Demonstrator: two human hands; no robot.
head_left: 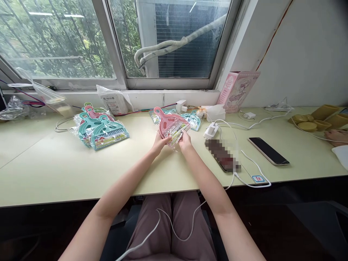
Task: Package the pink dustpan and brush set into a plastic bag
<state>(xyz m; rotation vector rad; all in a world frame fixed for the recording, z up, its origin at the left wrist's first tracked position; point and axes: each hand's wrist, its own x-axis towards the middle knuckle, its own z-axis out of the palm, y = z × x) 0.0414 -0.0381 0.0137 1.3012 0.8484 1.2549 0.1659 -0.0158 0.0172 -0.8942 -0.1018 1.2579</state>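
Observation:
A pink dustpan-and-brush set (pixel 169 124) in clear wrapping is held up over the table, its handle pointing away from me. My left hand (pixel 161 142) grips its lower left corner, thumb on top. At its lower right edge, my right hand (pixel 185 140) is closed on the wrapping. To the left lies a pile of similar wrapped sets, with teal ones (pixel 108 134) on top and a pink one (pixel 94 111) behind. More teal sets (pixel 193 119) lie just behind the held one, partly hidden by it.
On the right of the table (pixel 108 181) lie a blurred-out phone (pixel 223 156), a black-screened phone (pixel 268 150), white chargers (pixel 211 130) and cables. A pink box (pixel 237 91) stands by the window. Another person's hand (pixel 336 136) is at the far right, beside yellow objects (pixel 323 117).

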